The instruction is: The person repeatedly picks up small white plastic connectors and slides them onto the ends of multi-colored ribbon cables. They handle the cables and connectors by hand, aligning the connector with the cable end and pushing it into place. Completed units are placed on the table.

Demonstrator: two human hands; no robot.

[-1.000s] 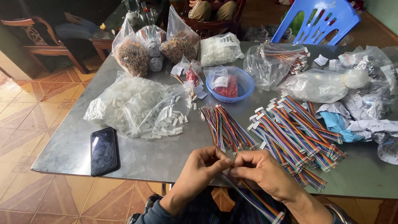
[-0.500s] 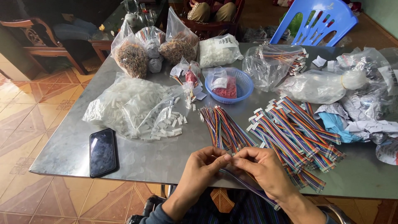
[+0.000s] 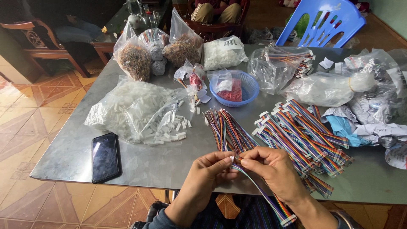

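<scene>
A grey metal table (image 3: 169,161) stands on an orange tiled floor (image 3: 25,123), with a dark wooden chair (image 3: 38,42) at far left and a blue plastic chair (image 3: 326,21) at far right. On the table lie a black phone (image 3: 105,157) at near left, a clear bag of small white connectors (image 3: 135,110), a blue basket (image 3: 239,89) holding small packets, and a pile of rainbow ribbon cables (image 3: 305,135) at right. At the near edge, the left hand (image 3: 207,174) and right hand (image 3: 271,169) meet, the fingers of both pinched together on 1 end of a rainbow ribbon cable (image 3: 258,191). Its flat multicoloured strands run down to the near right, ending in a white plug.
</scene>
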